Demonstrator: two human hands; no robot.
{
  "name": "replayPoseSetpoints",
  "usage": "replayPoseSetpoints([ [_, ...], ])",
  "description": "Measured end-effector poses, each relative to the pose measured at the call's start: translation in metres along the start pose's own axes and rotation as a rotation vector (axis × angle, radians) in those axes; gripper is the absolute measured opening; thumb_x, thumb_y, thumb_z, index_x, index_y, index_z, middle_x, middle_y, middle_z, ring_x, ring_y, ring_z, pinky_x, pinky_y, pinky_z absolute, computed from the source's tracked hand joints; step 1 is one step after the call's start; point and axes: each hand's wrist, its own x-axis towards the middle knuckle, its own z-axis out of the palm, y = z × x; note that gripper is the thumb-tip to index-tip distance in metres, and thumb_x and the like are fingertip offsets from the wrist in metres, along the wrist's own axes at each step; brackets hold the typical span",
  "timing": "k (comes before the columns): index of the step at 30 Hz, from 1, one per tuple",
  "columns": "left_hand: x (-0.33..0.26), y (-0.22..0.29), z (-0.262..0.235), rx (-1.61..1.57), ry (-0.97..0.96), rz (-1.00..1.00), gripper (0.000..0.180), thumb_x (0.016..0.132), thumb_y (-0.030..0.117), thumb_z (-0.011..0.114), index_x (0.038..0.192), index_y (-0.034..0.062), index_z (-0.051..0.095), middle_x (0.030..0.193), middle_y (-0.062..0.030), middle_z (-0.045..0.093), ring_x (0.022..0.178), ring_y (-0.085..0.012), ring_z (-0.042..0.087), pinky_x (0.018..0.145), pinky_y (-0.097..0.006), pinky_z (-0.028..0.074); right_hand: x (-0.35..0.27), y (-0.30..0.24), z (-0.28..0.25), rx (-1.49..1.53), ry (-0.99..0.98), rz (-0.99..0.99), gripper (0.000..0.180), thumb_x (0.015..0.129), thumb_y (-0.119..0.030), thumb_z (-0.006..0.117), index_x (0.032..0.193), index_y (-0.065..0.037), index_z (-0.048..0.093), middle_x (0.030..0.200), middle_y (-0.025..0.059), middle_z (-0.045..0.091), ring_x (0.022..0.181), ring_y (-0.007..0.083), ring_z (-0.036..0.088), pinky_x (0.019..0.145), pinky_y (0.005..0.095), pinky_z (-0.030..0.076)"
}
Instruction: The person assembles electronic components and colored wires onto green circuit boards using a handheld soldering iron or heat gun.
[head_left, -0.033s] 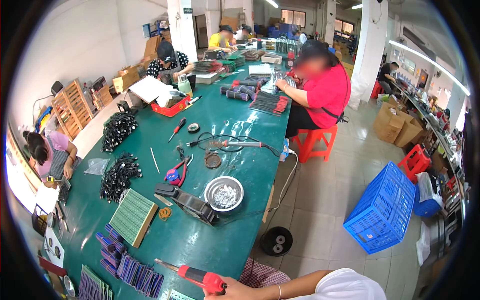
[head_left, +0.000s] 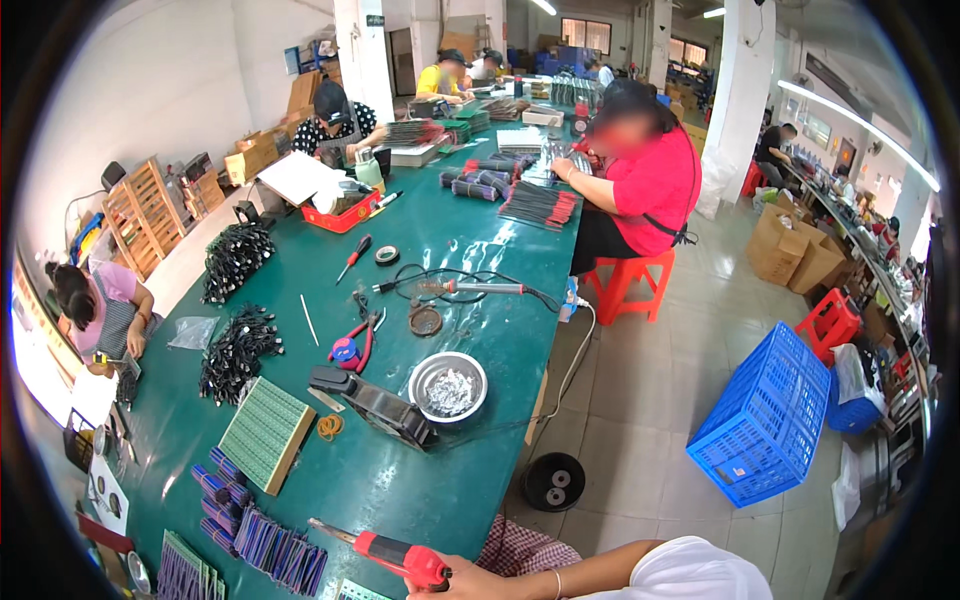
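my right hand lay low, fingers gripping the red screwdriver over the green counter; left hand unseen.

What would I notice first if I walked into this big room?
Probably the long green table running up the middle, crowded with tools, cables and a metal bowl. Next, the person in a red shirt on a red stool at its right side, and the blue crate on the floor. Closest, at the bottom edge, a hand holds a red power screwdriver.
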Motion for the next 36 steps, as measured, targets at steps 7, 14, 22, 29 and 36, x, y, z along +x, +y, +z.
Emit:
replayPoseSetpoints([
  [7, -0.002, 0.006, -0.001, -0.063, -0.104, -0.008, 0.005, 0.088, -0.003, 0.058, 0.091, -0.0005, 0.061, 0.084, -0.0070, 0.061, 0.079, -0.0156, 0.057, 0.075, -0.029, 0.047, -0.003, 0.007, 0.004, -0.052, -0.036, 0.069, 0.046, 0.081, -0.014, 0.076, 0.119, -0.005, 0.051, 0.093, 0.0018, 0.056, 0.085, 0.0120, 0.052, 0.078, 0.0295, 0.046],
  [14, -0.011, -0.002, -0.003, -0.187, -0.112, -0.005, 0.007, 0.089, -0.004, 0.055, 0.089, -0.0005, 0.060, 0.081, -0.0046, 0.058, 0.078, -0.0136, 0.055, 0.073, -0.027, 0.045, -0.008, 0.010, 0.010, -0.031, -0.101, 0.064, 0.031, 0.087, -0.024, 0.074, 0.102, -0.006, 0.053, 0.084, -0.0022, 0.054, 0.078, 0.0077, 0.052, 0.074, 0.0262, 0.043],
  [22, -0.021, -0.002, -0.009, -0.143, -0.126, 0.057, 0.003, 0.088, 0.000, 0.058, 0.089, 0.0000, 0.061, 0.080, -0.0063, 0.058, 0.075, -0.0166, 0.055, 0.075, -0.030, 0.045, -0.013, 0.017, 0.021, -0.041, -0.074, 0.061, 0.029, 0.086, -0.022, 0.074, 0.101, -0.006, 0.055, 0.088, -0.0016, 0.058, 0.082, 0.0079, 0.054, 0.076, 0.0270, 0.045],
  [29, -0.027, -0.013, -0.014, 0.005, -0.052, -0.024, 0.010, 0.086, -0.002, 0.059, 0.095, -0.0039, 0.063, 0.082, -0.0099, 0.064, 0.074, -0.0165, 0.059, 0.071, -0.030, 0.049, 0.000, -0.026, -0.026, -0.220, 0.166, -0.026, 0.043, 0.086, -0.035, 0.072, 0.110, -0.002, 0.057, 0.088, 0.0043, 0.062, 0.077, 0.0116, 0.058, 0.071, 0.0301, 0.049],
  [36, -0.035, -0.026, -0.024, 0.001, 0.013, -0.012, 0.010, 0.086, 0.000, 0.060, 0.095, -0.0047, 0.063, 0.082, -0.0121, 0.065, 0.073, -0.0183, 0.060, 0.069, -0.031, 0.050, 0.017, -0.134, -0.061, -0.324, 0.300, -0.367, 0.026, 0.092, -0.027, 0.065, 0.096, -0.002, 0.059, 0.067, 0.0003, 0.059, 0.060, 0.0087, 0.058, 0.055, 0.0259, 0.047],
])
